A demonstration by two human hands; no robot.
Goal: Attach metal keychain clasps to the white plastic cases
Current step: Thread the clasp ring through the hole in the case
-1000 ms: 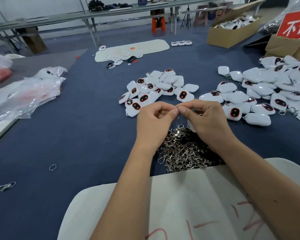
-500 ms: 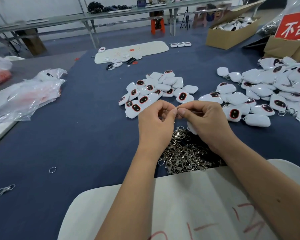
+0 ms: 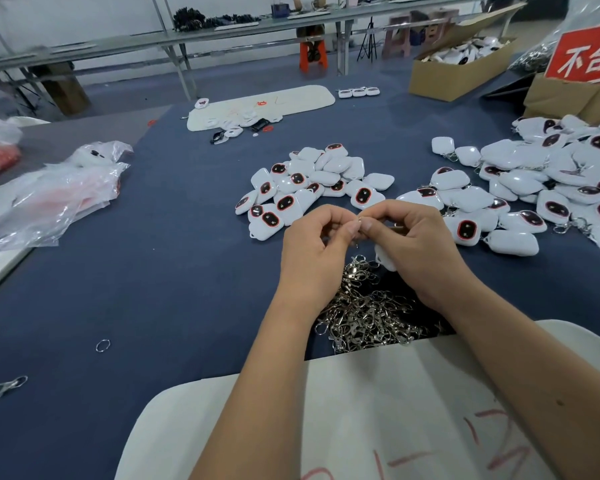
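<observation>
Left hand (image 3: 312,251): fingers curled, pinching small metal ring (image 3: 359,220).
Right hand (image 3: 420,247): pinches same ring, holds white case (image 3: 383,258) beneath.
Clasp pile (image 3: 364,313): near bench (image 3: 160,271) edge, under hands.
Case piles (image 3: 312,181): far, right.
Open room: left.

We hold both hands together in front of us, forearms reaching forward and converging. Our left hand (image 3: 312,247) is curled, thumb and forefinger pinched at their tips. Our right hand (image 3: 420,244) is curled too, its fingertips (image 3: 368,224) meeting those of the left, knuckles up. Both wrists are bent slightly inward, both forearms bare.
</observation>
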